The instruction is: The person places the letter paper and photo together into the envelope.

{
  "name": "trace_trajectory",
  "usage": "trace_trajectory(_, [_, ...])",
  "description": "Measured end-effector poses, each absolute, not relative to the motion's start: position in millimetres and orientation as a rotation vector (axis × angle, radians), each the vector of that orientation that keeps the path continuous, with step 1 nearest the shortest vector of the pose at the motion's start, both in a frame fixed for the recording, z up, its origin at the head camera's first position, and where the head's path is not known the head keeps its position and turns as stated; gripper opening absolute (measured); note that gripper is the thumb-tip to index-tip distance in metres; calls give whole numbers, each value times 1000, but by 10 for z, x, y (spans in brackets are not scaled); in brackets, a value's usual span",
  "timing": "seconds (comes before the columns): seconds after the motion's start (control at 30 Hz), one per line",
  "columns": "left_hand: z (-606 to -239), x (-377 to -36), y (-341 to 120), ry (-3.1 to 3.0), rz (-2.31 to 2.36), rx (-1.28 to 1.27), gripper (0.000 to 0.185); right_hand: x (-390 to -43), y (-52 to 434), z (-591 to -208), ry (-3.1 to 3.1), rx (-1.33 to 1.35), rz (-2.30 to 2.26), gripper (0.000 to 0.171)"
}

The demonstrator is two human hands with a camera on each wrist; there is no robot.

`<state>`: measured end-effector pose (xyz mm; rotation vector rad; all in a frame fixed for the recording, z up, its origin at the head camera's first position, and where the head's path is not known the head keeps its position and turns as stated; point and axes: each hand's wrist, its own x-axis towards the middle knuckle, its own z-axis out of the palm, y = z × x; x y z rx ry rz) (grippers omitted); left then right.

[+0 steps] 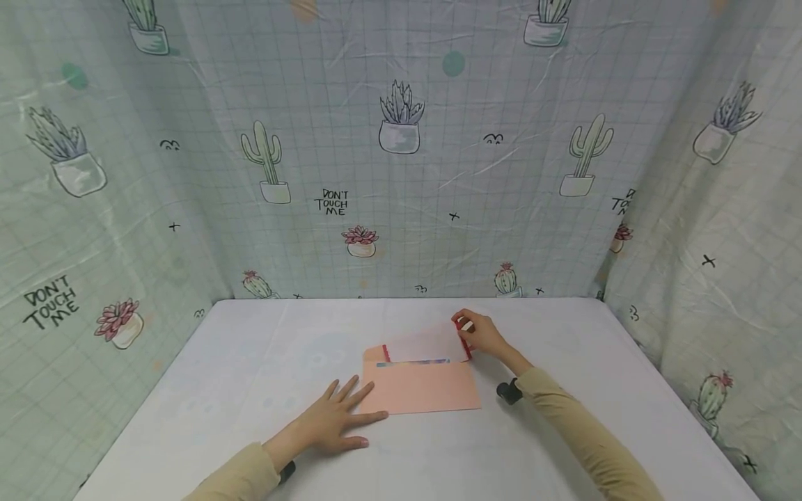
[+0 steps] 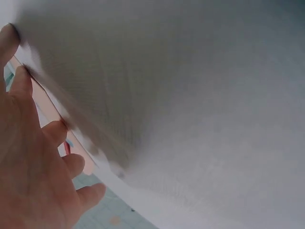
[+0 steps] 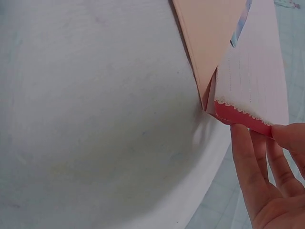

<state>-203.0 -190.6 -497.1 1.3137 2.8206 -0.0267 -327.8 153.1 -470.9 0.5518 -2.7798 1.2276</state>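
A peach envelope (image 1: pixel 426 390) lies on the white table, its flap side toward the back. Partly inside it sits a sheet of pale pink letter paper (image 1: pixel 422 343) with red, lace-edged ends. A thin blue-purple printed strip (image 1: pixel 413 363) shows along the envelope's opening. My left hand (image 1: pixel 335 419) rests with spread fingers on the envelope's left edge. By its red right end, my right hand (image 1: pixel 481 334) pinches the paper between thumb and fingers; the right wrist view shows this pinch on the red border (image 3: pixel 243 117). The paper's lower part is hidden in the envelope.
The white table (image 1: pixel 250 376) extends around the envelope on all sides. Behind and beside it hangs a cloth (image 1: pixel 313 139) printed with cacti. A black wrist strap (image 1: pixel 509 392) shows by my right sleeve.
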Motion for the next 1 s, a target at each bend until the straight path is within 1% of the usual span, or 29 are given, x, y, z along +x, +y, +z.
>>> trace_trajectory(0.3, [-4962,-2021,-1877,2777,6,1275,55,-3292,1461,-4741,-2786,595,1215,26])
trace_trajectory(0.8, [-4957,-1977,-1814,2780,10,1201,55,-3288,1398,-4765,-2856,441,1318,25])
trace_trajectory(0.93, [-4961,-1987,-1817,2782,0,1194,55,-3312,1433,-4807,-2821,538,1409,21])
trace_trajectory(1.0, [-4954,-1986,-1812,2781,0,1196,56,-3359,1480,-4885,-2768,665,1442,18])
